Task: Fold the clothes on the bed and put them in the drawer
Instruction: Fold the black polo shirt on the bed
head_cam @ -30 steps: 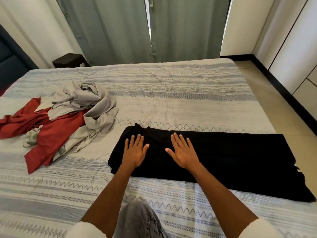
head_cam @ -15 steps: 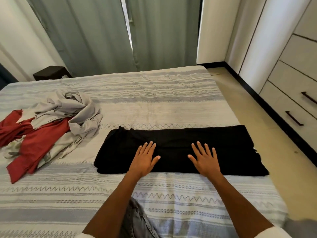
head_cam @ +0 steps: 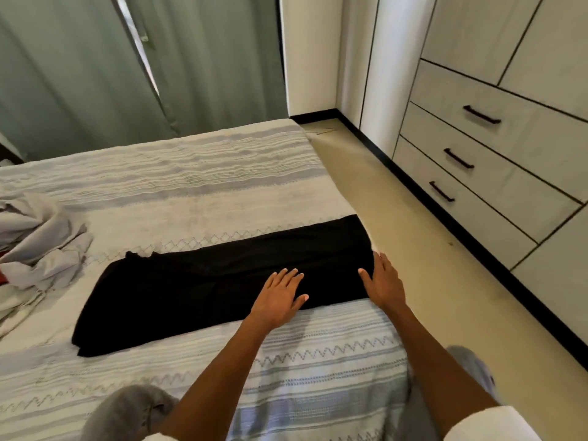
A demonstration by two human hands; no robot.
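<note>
Although most of it is cut off by the left edge, I can make out the grey clothes pile (head_cam: 38, 243) lying crumpled on the bed (head_cam: 191, 192), with a sliver of red just showing beneath it; how many garments are in that heap I cannot tell. Next along, the black garment (head_cam: 197, 288) lies flat as a long folded strip across the bed, its right end reaching the mattress edge. I judge it light, soft and limp: it will sag and lose its fold if lifted by one point, so I would take it at the right end with both hands, or slide flat palms under a folded section. What kind of garment it is I cannot say, since the dark cloth swallows every seam.

My left hand (head_cam: 280, 297) rests flat on the black cloth near its front edge, fingers straight and spread, gripping nothing. My right hand (head_cam: 383, 284) lies just beside it at the garment's right end, at the corner of the bed; its fingers look extended over the edge of the cloth, though whether the tips have tucked under it is hidden. Further right, across the floor, stand the drawers (head_cam: 483, 148), all closed, with dark handles.
</note>
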